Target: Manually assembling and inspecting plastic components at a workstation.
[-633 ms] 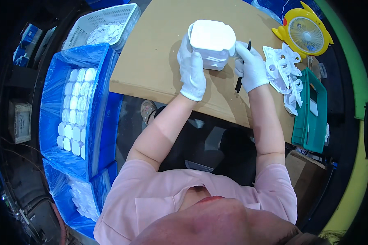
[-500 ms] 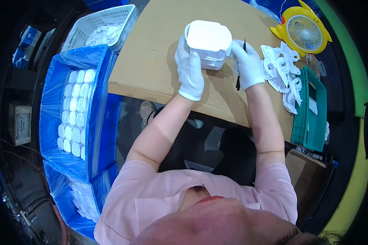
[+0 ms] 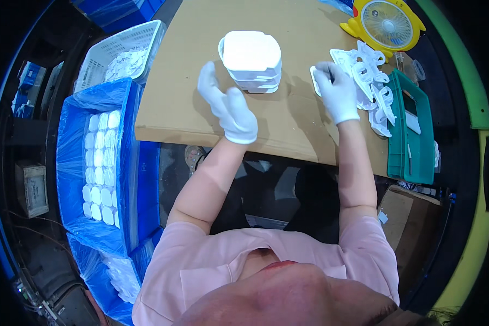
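A stack of white rounded-square plastic covers [image 3: 252,51] stands on the brown cardboard-topped table. My left hand [image 3: 227,106], in a white glove, is just left of and nearer than the stack, apart from it, with fingers spread and nothing in them. To the right, my gloved right hand [image 3: 337,92] has its fingers curled at a small flat white plastic piece [image 3: 317,81], which it grips by the edge; part of that piece is hidden behind the fingers. Beside this hand lies a pile of white moulded plastic parts with round holes [image 3: 367,76].
A yellow fan [image 3: 388,24] stands at the far right, with a green tray [image 3: 410,168] nearer. On the left, a blue plastic-lined crate [image 3: 70,163] holds rows of white covers. Behind it sits a white basket [image 3: 152,41] of small white pieces. A cardboard box [image 3: 410,217] is below right.
My left hand has come off the stack, which now stands on the table. My right hand has moved away from it to the flat piece. The thin dark tool it held no longer shows.
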`<state>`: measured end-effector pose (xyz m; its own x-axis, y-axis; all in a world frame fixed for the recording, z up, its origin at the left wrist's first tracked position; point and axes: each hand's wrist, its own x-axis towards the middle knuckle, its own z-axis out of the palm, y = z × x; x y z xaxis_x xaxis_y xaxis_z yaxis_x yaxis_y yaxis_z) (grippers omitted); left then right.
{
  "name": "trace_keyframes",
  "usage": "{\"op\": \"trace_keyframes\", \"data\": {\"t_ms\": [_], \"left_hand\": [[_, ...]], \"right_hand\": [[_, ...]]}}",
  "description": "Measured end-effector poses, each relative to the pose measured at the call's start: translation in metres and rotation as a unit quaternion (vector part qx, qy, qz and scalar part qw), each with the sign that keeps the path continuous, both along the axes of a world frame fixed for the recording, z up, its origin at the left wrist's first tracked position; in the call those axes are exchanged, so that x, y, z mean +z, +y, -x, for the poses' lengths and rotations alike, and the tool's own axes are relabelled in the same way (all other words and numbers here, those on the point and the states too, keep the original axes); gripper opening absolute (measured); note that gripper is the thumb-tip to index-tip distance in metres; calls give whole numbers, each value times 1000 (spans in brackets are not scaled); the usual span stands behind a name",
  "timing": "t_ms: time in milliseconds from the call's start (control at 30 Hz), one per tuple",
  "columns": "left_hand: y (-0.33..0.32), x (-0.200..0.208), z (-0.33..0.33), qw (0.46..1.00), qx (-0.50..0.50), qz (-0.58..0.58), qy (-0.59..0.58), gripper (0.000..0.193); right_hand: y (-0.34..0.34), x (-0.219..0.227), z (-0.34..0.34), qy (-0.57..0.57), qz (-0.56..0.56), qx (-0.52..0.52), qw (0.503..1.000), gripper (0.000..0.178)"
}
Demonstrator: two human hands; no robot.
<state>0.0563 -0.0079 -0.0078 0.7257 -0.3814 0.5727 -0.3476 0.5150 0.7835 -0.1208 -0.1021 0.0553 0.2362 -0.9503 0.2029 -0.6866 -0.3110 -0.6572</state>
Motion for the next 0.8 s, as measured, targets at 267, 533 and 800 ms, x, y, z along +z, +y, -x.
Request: {"op": "trace_keyframes", "data": {"t_ms": [267, 533, 800], "left_hand": [[25, 18, 37, 945, -35, 37, -323, 48], [13, 19, 69, 931, -173, -40, -318, 41], [5, 15, 64, 926, -228, -109, -282, 35]], "right_hand": [[18, -29, 20, 211, 62, -73, 973, 36], [36, -34, 29, 131, 64, -24, 989, 18], [41, -36, 38, 92, 94, -41, 990, 15]]}}
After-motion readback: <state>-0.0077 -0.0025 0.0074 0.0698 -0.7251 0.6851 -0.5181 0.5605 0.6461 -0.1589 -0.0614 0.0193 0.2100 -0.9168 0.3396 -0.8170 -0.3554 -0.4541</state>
